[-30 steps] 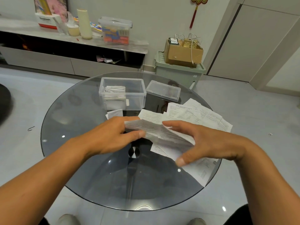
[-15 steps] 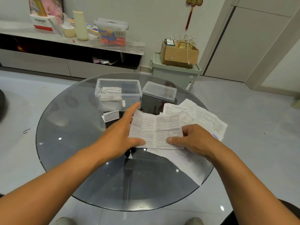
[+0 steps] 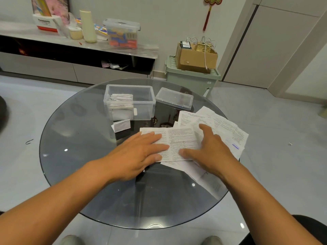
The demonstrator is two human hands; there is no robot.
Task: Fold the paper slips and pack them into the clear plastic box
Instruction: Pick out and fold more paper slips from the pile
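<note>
We had our left hand (image 3: 139, 152) laid flat, fingers straight, on the left half of a printed paper slip (image 3: 177, 142), and our right hand (image 3: 210, 149) lay on its right edge with fingers stretched out and the thumb resting on the slip's near edge. Neither hand gripped anything; both only pressed the sheet against the round glass table (image 3: 79, 138). The slip lay partly over a loose pile of unfolded slips (image 3: 224, 128) that spread to our right, toward the table's edge. Beyond our left hand a small folded slip (image 3: 121, 125) sat on the glass just in front of the clear plastic box (image 3: 143, 103), which stood open with a stack of folded slips (image 3: 121, 105) in its left end. The box's lid (image 3: 174, 98) lay just to the right of it.
</note>
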